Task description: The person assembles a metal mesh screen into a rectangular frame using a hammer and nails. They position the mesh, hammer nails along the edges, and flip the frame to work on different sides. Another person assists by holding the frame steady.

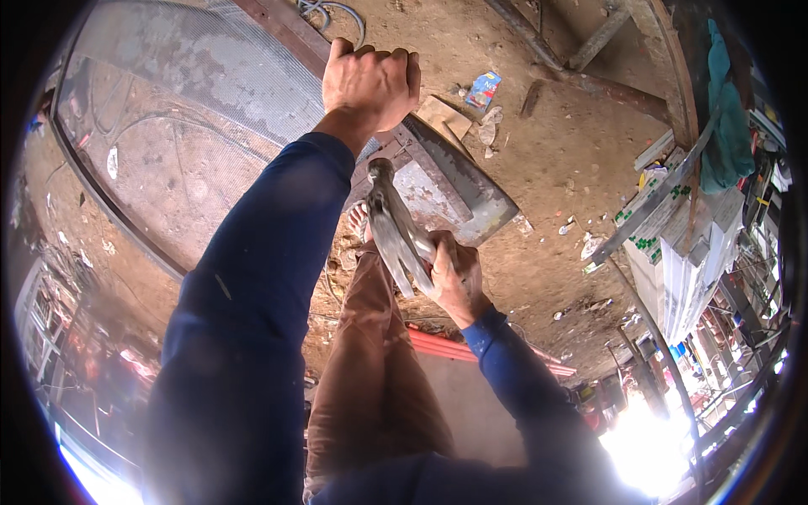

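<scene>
My right hand is wrapped round the handle of a claw hammer, close to its head. The grey steel head lies lengthwise in front of my legs, striking end away from me and split claws toward me. Farther out, my left hand is closed in a fist over the reddish-brown metal bar of a large framed mesh panel. My curled fingertips are hidden behind the bar. Between my hands, the bar's near end lies against a flat grey metal piece.
Bare earth holds scraps, a blue packet and a square board piece. Rusty steel beams lie at the far right. White profiles are stacked on the right under a teal cloth. Orange-red tubes lie behind my legs.
</scene>
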`<state>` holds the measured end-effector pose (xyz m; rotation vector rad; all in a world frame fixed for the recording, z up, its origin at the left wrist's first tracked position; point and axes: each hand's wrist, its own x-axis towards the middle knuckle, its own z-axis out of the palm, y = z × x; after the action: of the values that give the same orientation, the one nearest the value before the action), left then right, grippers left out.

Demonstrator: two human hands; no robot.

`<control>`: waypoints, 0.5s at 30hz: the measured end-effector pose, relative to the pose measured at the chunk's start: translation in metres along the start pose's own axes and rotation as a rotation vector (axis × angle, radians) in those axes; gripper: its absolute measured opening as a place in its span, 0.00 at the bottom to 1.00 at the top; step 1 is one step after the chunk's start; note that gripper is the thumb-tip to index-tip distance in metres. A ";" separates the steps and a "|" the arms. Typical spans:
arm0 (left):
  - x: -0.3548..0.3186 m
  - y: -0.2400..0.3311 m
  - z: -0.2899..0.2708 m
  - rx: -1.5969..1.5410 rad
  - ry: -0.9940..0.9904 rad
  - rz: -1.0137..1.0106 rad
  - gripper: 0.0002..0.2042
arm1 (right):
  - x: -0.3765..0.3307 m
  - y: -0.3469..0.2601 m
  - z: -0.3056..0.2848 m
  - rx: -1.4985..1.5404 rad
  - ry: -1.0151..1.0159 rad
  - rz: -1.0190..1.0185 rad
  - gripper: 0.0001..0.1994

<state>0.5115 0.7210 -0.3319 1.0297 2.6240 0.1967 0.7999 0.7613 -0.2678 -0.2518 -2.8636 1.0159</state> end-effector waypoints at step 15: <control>0.004 -0.003 0.007 0.032 0.012 0.048 0.20 | 0.004 0.016 0.005 -0.076 -0.111 0.288 0.14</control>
<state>0.5093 0.7216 -0.3401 1.1058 2.6232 0.1737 0.7969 0.7715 -0.2814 -0.6505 -3.0321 0.9920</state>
